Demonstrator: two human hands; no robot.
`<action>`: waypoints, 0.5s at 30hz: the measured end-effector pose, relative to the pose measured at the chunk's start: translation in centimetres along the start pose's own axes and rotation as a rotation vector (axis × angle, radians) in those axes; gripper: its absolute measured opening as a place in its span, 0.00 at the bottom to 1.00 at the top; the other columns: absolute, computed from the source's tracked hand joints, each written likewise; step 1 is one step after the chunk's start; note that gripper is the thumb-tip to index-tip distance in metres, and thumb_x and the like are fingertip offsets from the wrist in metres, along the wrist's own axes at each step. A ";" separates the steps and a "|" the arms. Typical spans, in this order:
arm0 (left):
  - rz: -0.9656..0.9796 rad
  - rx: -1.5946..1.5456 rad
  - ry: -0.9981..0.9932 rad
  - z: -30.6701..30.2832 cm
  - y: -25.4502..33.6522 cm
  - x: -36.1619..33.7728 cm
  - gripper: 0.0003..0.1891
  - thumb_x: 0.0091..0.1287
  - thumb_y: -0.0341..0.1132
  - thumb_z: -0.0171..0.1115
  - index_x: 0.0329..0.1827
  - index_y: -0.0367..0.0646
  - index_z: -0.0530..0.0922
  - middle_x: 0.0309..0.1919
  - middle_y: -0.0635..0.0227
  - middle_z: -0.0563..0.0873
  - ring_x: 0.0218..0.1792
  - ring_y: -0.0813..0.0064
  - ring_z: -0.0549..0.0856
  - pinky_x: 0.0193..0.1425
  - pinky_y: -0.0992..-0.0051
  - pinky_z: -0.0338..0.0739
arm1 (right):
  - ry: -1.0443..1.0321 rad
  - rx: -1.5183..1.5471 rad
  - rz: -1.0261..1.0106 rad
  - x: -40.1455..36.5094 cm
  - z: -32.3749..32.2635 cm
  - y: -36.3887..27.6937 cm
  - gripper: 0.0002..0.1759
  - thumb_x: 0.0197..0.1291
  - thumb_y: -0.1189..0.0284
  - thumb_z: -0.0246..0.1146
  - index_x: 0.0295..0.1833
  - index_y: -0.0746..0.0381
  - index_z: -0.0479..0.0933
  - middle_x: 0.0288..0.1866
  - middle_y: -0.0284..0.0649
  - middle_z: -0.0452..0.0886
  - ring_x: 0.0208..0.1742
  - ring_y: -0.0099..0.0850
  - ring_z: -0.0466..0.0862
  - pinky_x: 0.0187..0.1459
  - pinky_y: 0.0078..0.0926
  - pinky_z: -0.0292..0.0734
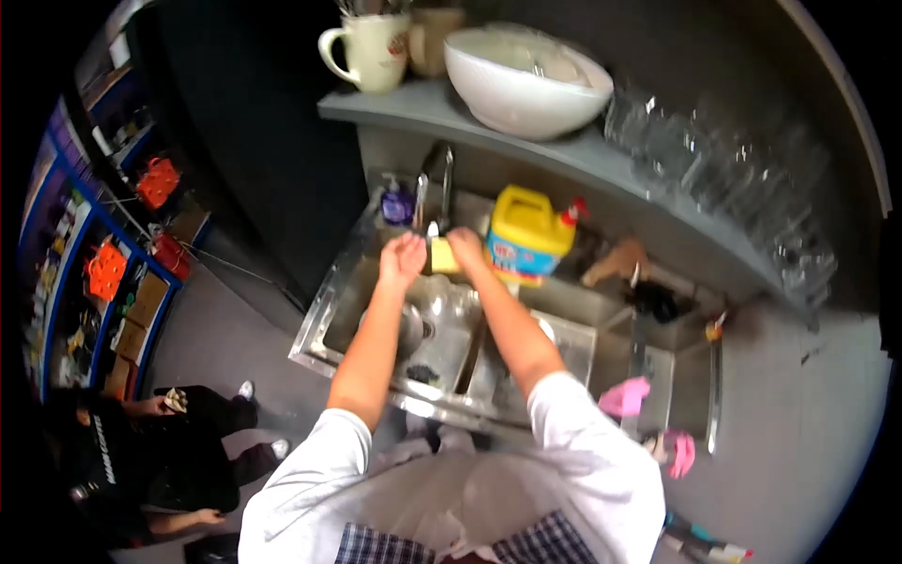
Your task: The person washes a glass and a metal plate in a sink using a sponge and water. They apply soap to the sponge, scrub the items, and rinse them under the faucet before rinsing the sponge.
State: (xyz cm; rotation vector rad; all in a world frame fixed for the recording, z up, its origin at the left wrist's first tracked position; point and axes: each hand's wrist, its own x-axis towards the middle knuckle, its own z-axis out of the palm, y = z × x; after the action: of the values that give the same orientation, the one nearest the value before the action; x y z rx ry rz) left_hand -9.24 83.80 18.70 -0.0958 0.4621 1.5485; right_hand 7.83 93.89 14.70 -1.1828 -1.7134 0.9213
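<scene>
My right hand (465, 246) is closed on a yellow sponge (443, 255) at the back rim of the steel sink (324, 329). Beside it, my left hand (404, 260) is turned palm up with fingers loosely apart, and no object shows in it. Just behind both hands stands the metal tap (445, 183). Below them in the left basin lie clear glassware (443, 299) and a round metal piece (409, 331), partly covered by my left forearm. A yellow jug (528, 235) with a blue label stands right of my right hand.
A purple bottle (396, 203) stands left of the tap. Overhead, a shelf (427, 105) holds a white bowl (526, 85), a mug (376, 52) and several glasses (714, 169). A pink cloth (625, 397) lies by the right basin. A person (178, 446) is at lower left.
</scene>
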 end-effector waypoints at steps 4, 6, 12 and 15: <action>0.001 -0.008 0.027 1.4 -0.2 -0.9 0.11 0.64 0.33 0.52 0.45 0.36 0.74 0.46 0.53 0.80 0.48 0.56 0.80 0.53 0.59 0.77 | 0.023 -0.361 0.107 0.1 0.1 -5.7 0.23 0.51 0.59 0.62 0.52 0.57 0.77 0.47 0.51 0.82 0.50 0.48 0.81 0.52 0.38 0.75; -0.016 -0.082 0.081 1.8 -0.5 -0.1 0.10 0.65 0.33 0.51 0.45 0.37 0.73 0.46 0.53 0.80 0.48 0.56 0.80 0.53 0.59 0.78 | -0.055 -0.518 0.146 1.0 0.7 -7.0 0.27 0.51 0.58 0.63 0.57 0.57 0.74 0.49 0.50 0.81 0.51 0.49 0.80 0.54 0.41 0.74; -0.048 -0.149 0.001 1.4 -0.3 0.7 0.08 0.66 0.32 0.52 0.43 0.37 0.73 0.45 0.54 0.80 0.48 0.59 0.81 0.53 0.63 0.77 | -0.243 -0.643 0.260 3.4 3.3 -6.3 0.25 0.55 0.60 0.60 0.60 0.49 0.74 0.54 0.47 0.79 0.56 0.45 0.78 0.57 0.40 0.73; -0.082 -0.180 -0.030 0.6 -0.6 2.0 0.08 0.65 0.33 0.54 0.42 0.38 0.74 0.42 0.58 0.81 0.44 0.62 0.81 0.52 0.66 0.78 | -0.248 -0.689 0.244 4.5 4.3 -5.1 0.23 0.54 0.60 0.61 0.58 0.49 0.76 0.53 0.47 0.80 0.55 0.46 0.79 0.57 0.41 0.73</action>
State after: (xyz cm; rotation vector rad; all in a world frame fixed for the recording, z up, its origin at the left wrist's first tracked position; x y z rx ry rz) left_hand -8.59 85.90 18.43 -0.2275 0.2914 1.5068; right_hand 1.21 96.26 18.70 -1.8137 -2.2155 0.6426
